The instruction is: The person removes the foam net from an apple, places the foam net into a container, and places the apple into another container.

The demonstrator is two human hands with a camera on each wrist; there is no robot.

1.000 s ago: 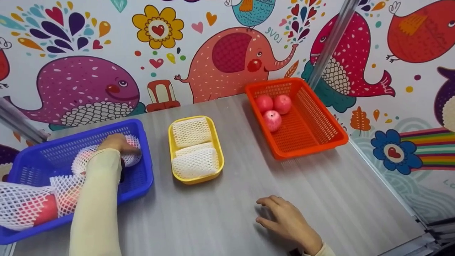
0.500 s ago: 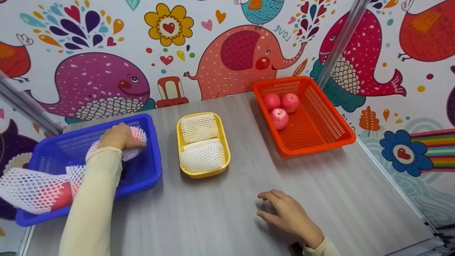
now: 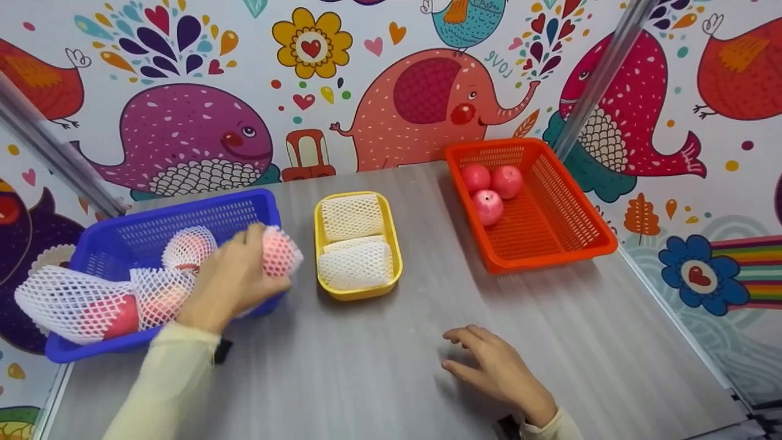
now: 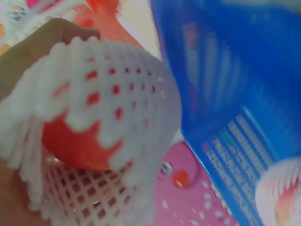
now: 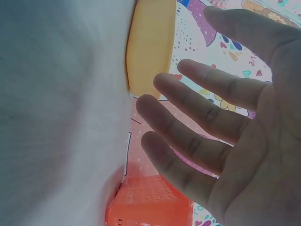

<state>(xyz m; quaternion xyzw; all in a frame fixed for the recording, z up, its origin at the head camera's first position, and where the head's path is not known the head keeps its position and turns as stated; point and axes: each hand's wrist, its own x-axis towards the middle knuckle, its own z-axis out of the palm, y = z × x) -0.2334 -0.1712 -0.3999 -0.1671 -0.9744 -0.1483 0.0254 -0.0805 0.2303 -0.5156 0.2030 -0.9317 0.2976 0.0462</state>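
Observation:
In the head view my left hand (image 3: 229, 275) grips a round pink-red fruit in a white foam net (image 3: 281, 252), over the right rim of the blue basket (image 3: 165, 336). The left wrist view shows red skin below the net's scalloped edge, with the netted fruit (image 4: 108, 99) outside the basket wall. Several netted fruits stay in the basket, among them one at the back (image 3: 189, 245) and one half out of its long net (image 3: 119, 318). My right hand (image 3: 495, 366) is held low over the table, its fingers loosely spread and holding nothing.
A yellow tray (image 3: 360, 293) with folded white foam nets (image 3: 355, 261) stands mid-table. To its right is an orange basket (image 3: 550, 260) holding three bare pink-red fruits (image 3: 487, 206). Patterned wall panels (image 3: 379, 140) and metal posts (image 3: 602, 82) bound the back of the table (image 3: 379, 366).
My left hand has lifted a netted fruit up from inside the blue basket and brought it right to the rim. The right hand has barely moved. The head view has shifted slightly left.

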